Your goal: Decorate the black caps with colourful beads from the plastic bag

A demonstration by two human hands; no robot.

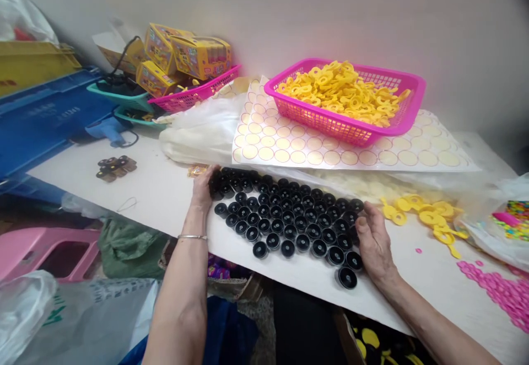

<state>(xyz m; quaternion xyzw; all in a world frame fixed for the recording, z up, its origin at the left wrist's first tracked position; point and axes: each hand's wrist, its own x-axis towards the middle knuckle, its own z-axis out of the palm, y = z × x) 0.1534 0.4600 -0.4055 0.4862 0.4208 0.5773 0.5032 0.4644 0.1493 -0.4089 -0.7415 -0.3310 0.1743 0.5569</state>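
Many small round black cups [289,221], hollow side up, stand packed on the white tabletop. My left hand [203,186] lies along the far left end of the group, its fingers stretched and partly hidden by the cups. At the right end my right hand [374,238] rests against the outer cups, open, with fingers extended and thumb up. Several cups along the near edge stand a little apart from the rest. Just behind my left hand lies a small clear packet [197,170].
A pink basket [363,132] of yellow plastic parts sits on sheets of round stickers [256,143]. Loose yellow parts [430,216] and pink rings [496,288] lie right. Yellow boxes [202,56] fill baskets at the back left. Small dark pieces [115,168] stand left.
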